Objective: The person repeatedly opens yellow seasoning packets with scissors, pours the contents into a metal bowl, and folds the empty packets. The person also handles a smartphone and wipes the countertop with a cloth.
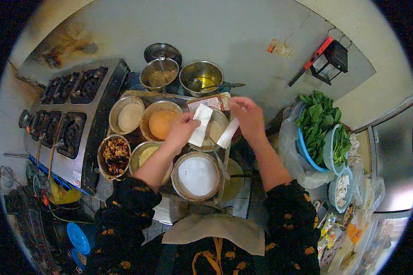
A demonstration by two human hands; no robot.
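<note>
My left hand [183, 129] pinches a folded piece of white paper [201, 124] between thumb and fingers. Another white strip, perhaps also paper [228, 132], hangs from my right hand [247, 115]. Both pieces are over a metal bowl of pale powder [216, 127], in which a spoon handle rests. Close by stand a bowl of orange powder [161, 121], a bowl of beige powder [130, 117], a bowl of white granules [198, 176], a bowl of yellow grains [146, 154] and a bowl of dark brown chunks [115, 154]. A printed packet [210, 102] lies behind the pale powder.
Two steel pots, one with brown contents [162, 77] and one with yellow liquid and a ladle [206, 81], stand at the back. A gas stove [79, 107] is at left. Baskets of leafy greens [316, 118] and a basket of white pieces [341, 189] are at right.
</note>
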